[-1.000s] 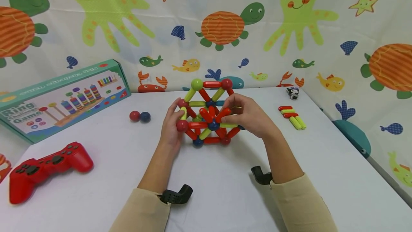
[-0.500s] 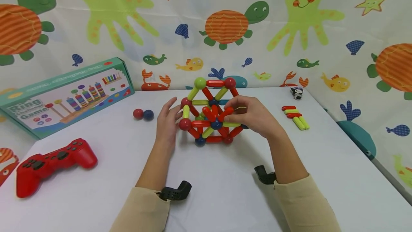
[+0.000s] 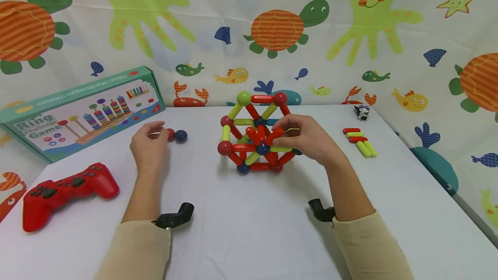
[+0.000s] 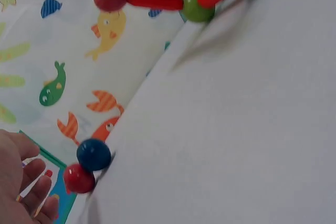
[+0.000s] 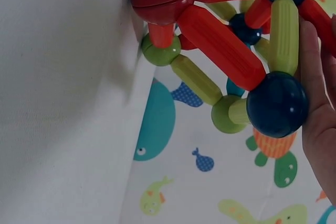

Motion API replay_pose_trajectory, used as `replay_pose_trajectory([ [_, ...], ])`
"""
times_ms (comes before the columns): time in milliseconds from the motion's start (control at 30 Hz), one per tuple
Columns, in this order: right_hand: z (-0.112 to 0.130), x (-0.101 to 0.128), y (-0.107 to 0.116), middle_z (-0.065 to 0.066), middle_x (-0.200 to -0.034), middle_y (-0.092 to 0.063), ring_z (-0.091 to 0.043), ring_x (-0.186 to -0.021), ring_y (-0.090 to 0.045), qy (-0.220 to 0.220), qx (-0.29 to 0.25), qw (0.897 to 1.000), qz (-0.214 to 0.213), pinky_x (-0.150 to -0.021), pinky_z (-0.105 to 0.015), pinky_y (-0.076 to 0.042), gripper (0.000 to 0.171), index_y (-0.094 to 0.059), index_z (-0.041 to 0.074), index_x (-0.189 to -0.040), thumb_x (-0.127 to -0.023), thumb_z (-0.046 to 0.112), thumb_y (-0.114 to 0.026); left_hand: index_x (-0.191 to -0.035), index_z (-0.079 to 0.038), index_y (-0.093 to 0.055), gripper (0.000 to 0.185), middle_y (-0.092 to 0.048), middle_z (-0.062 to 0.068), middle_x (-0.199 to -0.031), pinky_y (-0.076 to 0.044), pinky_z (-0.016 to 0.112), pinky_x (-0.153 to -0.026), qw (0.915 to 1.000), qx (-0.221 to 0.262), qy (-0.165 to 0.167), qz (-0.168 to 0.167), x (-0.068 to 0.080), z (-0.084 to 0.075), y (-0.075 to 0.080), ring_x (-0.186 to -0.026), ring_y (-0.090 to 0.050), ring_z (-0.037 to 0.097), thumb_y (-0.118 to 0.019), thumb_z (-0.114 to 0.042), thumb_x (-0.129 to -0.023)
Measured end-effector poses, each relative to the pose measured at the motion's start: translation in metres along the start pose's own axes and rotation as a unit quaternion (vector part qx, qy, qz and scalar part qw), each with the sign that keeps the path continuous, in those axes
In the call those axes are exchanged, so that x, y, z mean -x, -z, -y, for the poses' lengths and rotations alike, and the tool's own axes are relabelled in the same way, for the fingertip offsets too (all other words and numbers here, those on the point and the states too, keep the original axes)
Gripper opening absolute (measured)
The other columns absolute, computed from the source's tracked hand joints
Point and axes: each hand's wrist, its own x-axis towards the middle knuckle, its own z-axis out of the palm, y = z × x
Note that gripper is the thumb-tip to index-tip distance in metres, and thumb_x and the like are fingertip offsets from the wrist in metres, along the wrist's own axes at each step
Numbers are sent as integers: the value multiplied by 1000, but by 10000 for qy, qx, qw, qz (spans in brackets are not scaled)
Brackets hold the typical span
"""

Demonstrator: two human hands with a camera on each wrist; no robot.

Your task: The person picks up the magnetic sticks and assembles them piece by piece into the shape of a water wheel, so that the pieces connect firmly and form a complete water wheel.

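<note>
A framework of magnetic sticks and balls (image 3: 234, 147) in red, yellow-green and blue stands mid-table. At its right side my right hand (image 3: 309, 139) pinches a red magnetic stick (image 3: 275, 135) that juts from a front blue ball (image 3: 263, 148). In the right wrist view that hand (image 5: 319, 124) lies along the frame beside a yellow-green stick (image 5: 284, 35). My left hand (image 3: 149, 148) is over the table at left, fingers loosely bent, beside a loose red ball (image 3: 170, 134) and a dark blue ball (image 3: 180, 136). The left wrist view shows its fingertips just short of the red ball (image 4: 79, 179).
A ring game box (image 3: 89, 116) leans at the back left, with a red game controller (image 3: 70, 193) in front of it. Several red and yellow-green sticks (image 3: 359, 141) lie at right. A small black-and-white figure (image 3: 362, 112) stands behind them, before a patterned cloth (image 3: 249, 55).
My left hand has let go of the framework's left side and moved left to the two loose balls. My right hand keeps its place on the framework. The head view has shifted slightly.
</note>
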Motion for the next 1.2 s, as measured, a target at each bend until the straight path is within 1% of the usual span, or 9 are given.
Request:
replay_pose_trajectory([
  [200, 0, 1, 0, -12, -126, -63, -31, -120, -65, 10, -77, 10000, 31, -95, -43, -60, 36, -64, 6, -124, -92, 17, -78, -151, -15, -54, 47, -48, 16, -153, -43, 51, -115, 9956, -585, -23, 734, -20, 12, 6, -141, -45, 34, -53, -23, -104],
  [400, 1, 0, -2, -12, -126, -63, -31, -120, -65, 21, -52, 10000, 13, -94, -42, -60, 35, -65, 7, -123, -91, 16, -79, -154, -9, -47, 53, -46, 27, -151, -41, 62, -113, 9809, -1212, -385, 1473, -30, 22, 9, -138, -44, 45, -55, -18, -103],
  [500, 1, 0, -1, -11, -126, -63, -31, -120, -65, 45, -21, 10000, -1, -94, -43, -60, 37, -65, 6, -123, -91, 16, -79, -153, -7, -48, 53, -51, 27, -145, -43, 62, -111, 9766, -1405, -488, 1553, -30, 22, 6, -133, -46, 45, -60, -19, -103],
  [567, 0, 0, -1, -11, -126, -63, -32, -120, -65, 45, -4, 10000, -3, -94, -43, -60, 36, -65, 7, -123, -91, 17, -79, -152, -7, -48, 53, -53, 26, -142, -44, 60, -111, 9778, -1398, -453, 1491, -31, 22, 4, -132, -46, 43, -61, -21, -103],
  [733, -1, 1, 1, -12, -129, -63, -32, -124, -64, -31, -3, 10000, 25, -97, -44, -59, 37, -66, 7, -125, -91, 17, -79, -157, -13, -43, 58, -53, 19, -149, -46, 52, -114, 9904, -820, 125, 1104, -29, 18, 5, -138, -48, 37, -58, -34, -105],
  [867, -1, 1, 3, -11, -128, -64, -31, -124, -64, -111, 40, 9999, 12, -97, -44, -59, 35, -68, 10, -124, -91, 18, -79, -157, -21, -46, 58, -54, 10, -152, -47, 40, -115, 9977, -185, 372, 527, -24, 3, 7, -137, -53, 27, -56, -43, -104],
  [1000, -2, 0, 4, -10, -124, -66, -30, -120, -65, -141, 57, 9999, 26, -95, -43, -60, 34, -70, 11, -123, -91, 19, -80, -153, -28, -51, 56, -57, 4, -151, -49, 33, -112, 9990, 389, 89, 208, -13, -26, 7, -134, -56, 20, -58, -50, -102],
  [1100, -2, 1, 5, -10, -123, -67, -30, -119, -66, -192, 72, 9998, 22, -93, -43, -60, 34, -71, 10, -122, -91, 20, -79, -151, -30, -52, 55, -57, 1, -149, -52, 31, -108, 9955, 689, -352, 548, 3, -53, 4, -131, -56, 18, -59, -52, -101],
  [1200, -1, 1, 6, -11, -123, -67, -30, -119, -66, -286, 83, 9996, 20, -92, -42, -60, 34, -72, 10, -122, -91, 21, -79, -148, -28, -55, 52, -59, 0, -143, -54, 31, -103, 9847, 770, -1032, 1176, 23, -77, -1, -127, -57, 16, -61, -49, -101],
])
